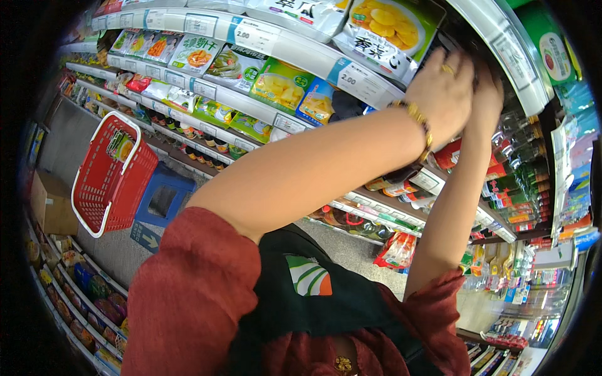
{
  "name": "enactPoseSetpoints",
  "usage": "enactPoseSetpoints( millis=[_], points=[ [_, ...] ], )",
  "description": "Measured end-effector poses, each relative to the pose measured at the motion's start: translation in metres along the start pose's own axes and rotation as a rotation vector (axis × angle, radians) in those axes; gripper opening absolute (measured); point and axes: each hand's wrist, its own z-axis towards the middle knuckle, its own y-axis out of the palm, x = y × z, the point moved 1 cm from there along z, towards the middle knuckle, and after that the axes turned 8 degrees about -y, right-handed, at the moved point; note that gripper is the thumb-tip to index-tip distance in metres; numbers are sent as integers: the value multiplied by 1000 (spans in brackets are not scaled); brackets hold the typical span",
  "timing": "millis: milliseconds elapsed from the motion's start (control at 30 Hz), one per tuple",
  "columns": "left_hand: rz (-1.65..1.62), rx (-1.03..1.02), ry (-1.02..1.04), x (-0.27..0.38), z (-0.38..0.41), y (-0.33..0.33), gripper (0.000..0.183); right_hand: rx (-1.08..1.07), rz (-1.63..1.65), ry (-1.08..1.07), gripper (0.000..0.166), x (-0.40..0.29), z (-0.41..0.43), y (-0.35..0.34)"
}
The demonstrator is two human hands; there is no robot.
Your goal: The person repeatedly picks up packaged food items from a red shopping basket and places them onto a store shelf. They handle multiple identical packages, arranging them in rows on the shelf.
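My left hand, with a ring on one finger and a beaded bracelet at the wrist, reaches into the dark right end of an upper shelf. Close against it is my right hand. Both are blurred, and the shadow hides whatever their fingertips touch. Just left of them, a green and silver food packet leans at the shelf's end. Below that packet runs the white shelf edge with price tags. Bottles with red labels stand under my wrists.
A red shopping basket with a packet inside rests on a blue plastic stool at the left. Behind it is a cardboard box. Low shelves of packaged goods line the lower left. A white shelf upright borders my hands on the right.
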Motion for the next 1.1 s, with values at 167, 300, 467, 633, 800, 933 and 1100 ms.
enactPoseSetpoints(
  millis=[167,300,467,633,800,933,1100],
  points=[
    [-406,54,392,-30,-86,-97,23,224,288,-203,19,-96,-75,-19],
    [-400,-347,-78,-110,-195,-161,14,-313,739,-286,16,-186,-135,33],
    [-85,-198,-949,-202,-298,-242,8,-856,1028,-83,12,-276,-179,152],
    [156,243,-1464,-326,-385,-313,9,-1103,1179,-9,11,-391,-182,254],
    [299,219,-1727,-462,-492,-361,17,-1265,1155,130,11,-527,-186,369],
    [409,28,-1649,-545,-543,-364,14,-1182,1103,13,11,-611,-217,462],
    [433,-252,-1462,-621,-569,-353,25,-1224,976,-20,11,-661,-239,535]
  ],
)
